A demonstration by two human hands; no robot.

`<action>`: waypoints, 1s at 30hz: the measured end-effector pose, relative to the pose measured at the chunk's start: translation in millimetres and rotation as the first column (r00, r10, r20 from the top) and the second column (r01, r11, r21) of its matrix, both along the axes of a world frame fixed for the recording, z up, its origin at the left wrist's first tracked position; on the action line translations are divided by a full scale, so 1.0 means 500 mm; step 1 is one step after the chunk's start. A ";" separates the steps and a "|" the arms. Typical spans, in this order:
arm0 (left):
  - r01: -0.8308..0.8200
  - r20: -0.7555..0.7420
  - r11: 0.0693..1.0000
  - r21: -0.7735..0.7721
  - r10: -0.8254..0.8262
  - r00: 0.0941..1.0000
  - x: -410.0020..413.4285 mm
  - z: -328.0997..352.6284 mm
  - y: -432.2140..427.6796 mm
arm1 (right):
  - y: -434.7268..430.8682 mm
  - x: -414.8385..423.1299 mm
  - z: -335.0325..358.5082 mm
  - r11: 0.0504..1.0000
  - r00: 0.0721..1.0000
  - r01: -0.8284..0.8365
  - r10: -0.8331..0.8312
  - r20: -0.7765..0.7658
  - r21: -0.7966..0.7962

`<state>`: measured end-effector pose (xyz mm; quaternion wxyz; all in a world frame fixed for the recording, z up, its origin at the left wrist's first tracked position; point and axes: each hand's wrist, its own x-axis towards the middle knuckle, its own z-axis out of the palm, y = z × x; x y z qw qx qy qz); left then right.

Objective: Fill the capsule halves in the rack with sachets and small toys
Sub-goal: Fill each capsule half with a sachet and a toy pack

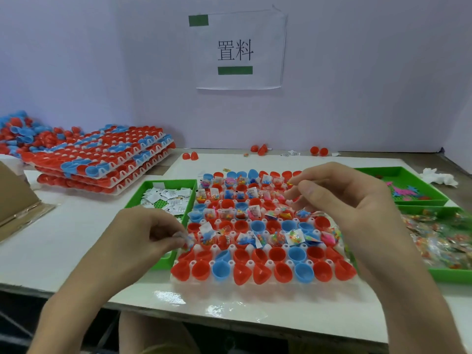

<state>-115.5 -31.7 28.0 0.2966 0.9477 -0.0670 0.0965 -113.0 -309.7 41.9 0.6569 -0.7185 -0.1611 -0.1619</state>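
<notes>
A white rack of red and blue capsule halves lies in front of me. Its far rows hold sachets and small toys, and the two nearest rows hold nothing. My left hand hovers at the rack's left edge and pinches a small sachet between thumb and fingertips. My right hand hangs over the rack's right side with curled fingers, pinching something small at the fingertips; what it is I cannot tell.
A green tray of white sachets sits left of the rack. Green trays with toys and with wrapped pieces stand to the right. Stacked filled racks and loose capsule halves lie at the back left. A cardboard box is at far left.
</notes>
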 end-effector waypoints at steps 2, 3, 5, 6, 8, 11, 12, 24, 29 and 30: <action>0.014 -0.023 0.997 0.081 -0.013 1.000 0.004 -0.009 0.002 | -0.002 0.001 -0.003 1.000 1.000 -0.011 0.011 -0.004 -0.005; 0.016 -0.031 0.993 0.121 -0.012 0.999 0.005 -0.012 0.002 | -0.003 0.001 -0.004 1.000 1.000 -0.016 0.016 -0.003 -0.010; 0.016 -0.042 0.985 0.173 -0.009 0.999 0.005 -0.017 0.004 | -0.004 0.002 -0.005 1.000 1.000 -0.021 0.021 -0.005 -0.021; 0.016 -0.049 0.983 0.184 -0.007 0.999 0.004 -0.019 0.006 | -0.005 0.002 -0.005 1.000 1.000 -0.021 0.021 -0.006 -0.023; 0.016 -0.054 0.980 0.199 -0.005 0.999 0.002 -0.023 0.013 | -0.006 0.003 -0.005 1.000 1.000 -0.018 0.018 -0.005 -0.025; 0.006 -0.062 0.980 0.201 0.006 0.998 -0.001 -0.031 0.016 | -0.006 0.005 -0.006 1.000 1.000 -0.011 0.011 -0.003 -0.026; 0.003 -0.072 0.980 0.201 0.011 0.997 -0.001 -0.033 0.015 | -0.006 0.006 -0.007 1.000 1.000 -0.011 0.010 -0.003 -0.028; 0.007 -0.151 0.948 0.319 0.043 0.988 0.011 -0.059 -0.001 | -0.004 0.008 -0.009 0.999 1.000 -0.027 0.027 0.003 -0.036; 0.004 -0.133 0.946 0.323 0.041 0.990 0.012 -0.065 0.004 | -0.003 0.008 -0.010 0.999 0.999 -0.034 0.034 0.004 -0.040; 0.005 -0.126 0.944 0.330 0.039 0.991 0.010 -0.064 0.004 | -0.003 0.008 -0.010 0.999 0.999 -0.035 0.035 0.002 -0.041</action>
